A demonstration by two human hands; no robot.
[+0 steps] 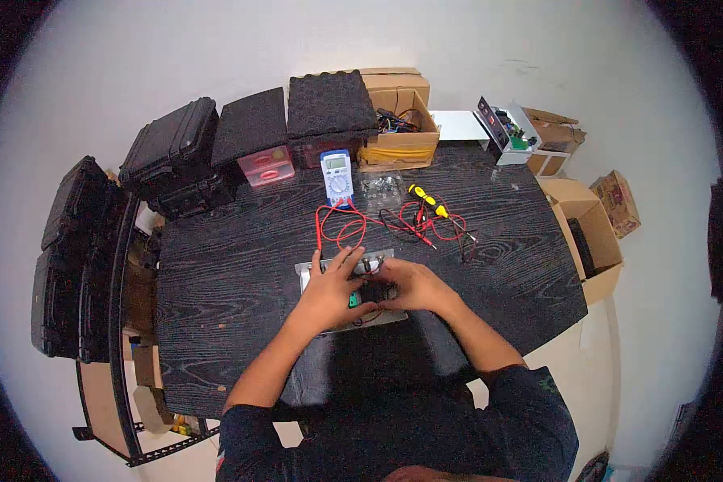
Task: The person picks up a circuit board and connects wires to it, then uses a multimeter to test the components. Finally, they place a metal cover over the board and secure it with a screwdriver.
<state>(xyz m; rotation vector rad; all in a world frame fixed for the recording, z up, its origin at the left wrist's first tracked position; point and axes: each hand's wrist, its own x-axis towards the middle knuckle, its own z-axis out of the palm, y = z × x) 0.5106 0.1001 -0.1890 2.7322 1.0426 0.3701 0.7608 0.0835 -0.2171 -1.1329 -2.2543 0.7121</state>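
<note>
An open metal casing [395, 318] with electronic parts lies on the table right before me, largely covered by my hands. Across its left side spreads my left hand [327, 296], fingers apart and thumb pointing right, touching it. A green part [353, 300] shows beside that thumb. My right hand [416, 287] is over the right side, its fingers bent together in a pinch. What they hold, if anything, is hidden. Beyond the casing stands a blue and white multimeter [337, 181] with red leads [319, 229]. A yellow and black screwdriver [429, 200] lies to its right.
A clear tray of small parts [383, 193] sits beside the multimeter. Black and red test wires [414, 226] tangle near the screwdriver. Along the back are a foam-topped box [329, 104], a cardboard box of cables [399, 149] and an opened circuit unit [510, 132]. Black cases [169, 149] stand left.
</note>
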